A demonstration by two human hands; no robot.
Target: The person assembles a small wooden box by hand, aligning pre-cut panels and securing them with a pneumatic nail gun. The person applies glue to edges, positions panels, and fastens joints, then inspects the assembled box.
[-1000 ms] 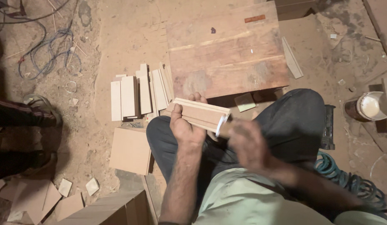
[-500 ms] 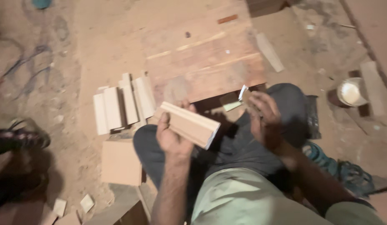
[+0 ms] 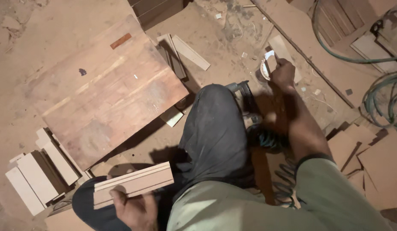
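Note:
My left hand (image 3: 132, 209) grips a short pale wooden moulding piece (image 3: 134, 183), held level above my left knee at the bottom of the view. My right hand (image 3: 283, 72) reaches out to the right over the floor and touches a small white container (image 3: 265, 68); its fingers are curled, and what they hold is hidden. My bent right leg in dark trousers (image 3: 213, 128) lies between the two hands.
A reddish wooden board (image 3: 104, 90) lies on the dusty floor ahead. Several pale cut wood blocks (image 3: 36, 175) are stacked at the left. A dark power tool (image 3: 245, 96) lies by my knee. Green hoses (image 3: 378, 94) and plywood scraps (image 3: 373, 158) are at the right.
My right hand has left the moulding and swung out to the right to the white container. The left hand has lowered with the moulding. The view has turned right.

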